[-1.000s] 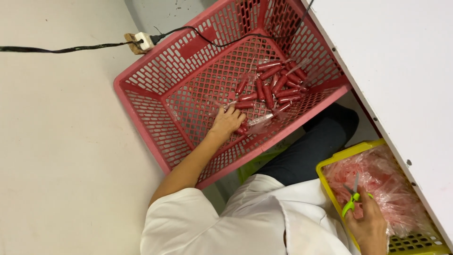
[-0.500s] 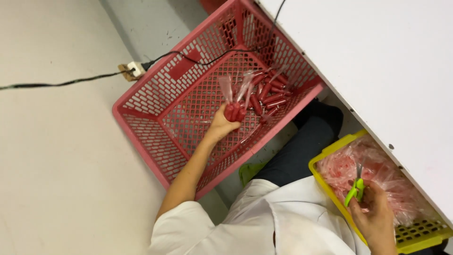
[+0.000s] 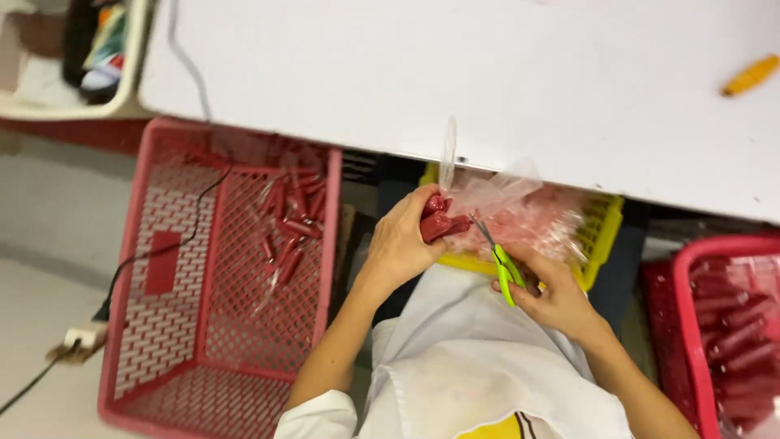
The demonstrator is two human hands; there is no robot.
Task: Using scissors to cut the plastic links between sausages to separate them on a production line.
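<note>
Left hand (image 3: 400, 244) grasps a bunch of red sausages (image 3: 439, 221) over the yellow basket (image 3: 603, 223). Right hand (image 3: 552, 289) grips green scissors (image 3: 502, 265), blades beside the bunch. Trimming step, apparently; next, blades must meet the plastic tail (image 3: 448, 146).

Bright even overhead light, mild glare on white table (image 3: 487, 73); motion blur throughout, edges softest.

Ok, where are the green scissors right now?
In the head view, the green scissors are in the right hand, right of centre, their blades pointing up-left toward the red sausages in the left hand, over the yellow basket.
</note>
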